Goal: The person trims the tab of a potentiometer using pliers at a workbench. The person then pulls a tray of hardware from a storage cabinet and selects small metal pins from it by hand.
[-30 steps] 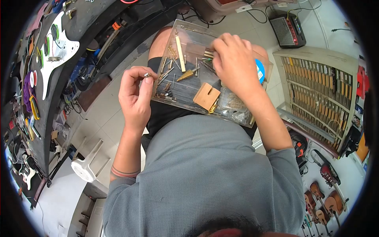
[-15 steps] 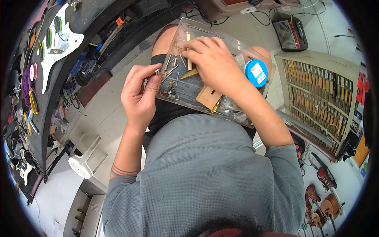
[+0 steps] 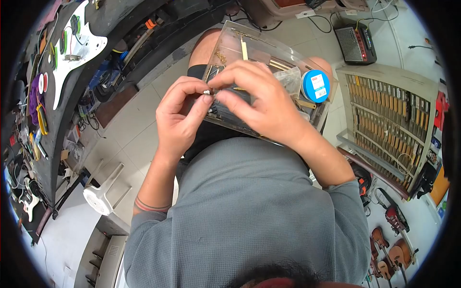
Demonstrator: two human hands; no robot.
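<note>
Between the thumb and index finger of my left hand (image 3: 180, 113) is a small silvery screw (image 3: 207, 92). My right hand (image 3: 266, 103) meets it from the other side, its thumb and index fingertip pinched close to the screw's end. Whatever sits between those right fingertips is too small to make out. Both hands hover over the near left part of a clear plastic box (image 3: 288, 49) on my lap. Small brass-coloured bits (image 3: 220, 57) and a pale stick (image 3: 244, 50) lie in the box, along with a clear plastic bag (image 3: 289, 80). My right hand hides much of the contents.
A round blue-lidded tub (image 3: 316, 86) stands at the box's right side. On the left, a dark workbench (image 3: 108, 19) carries a white pickguard (image 3: 79, 45). A rack of files (image 3: 389, 120) and an amplifier (image 3: 354, 43) stand to the right. A white stool (image 3: 103, 194) is at lower left.
My right hand has left the box's contents and come left and toward me, up to the screw. My left hand has shifted slightly right with the screw.
</note>
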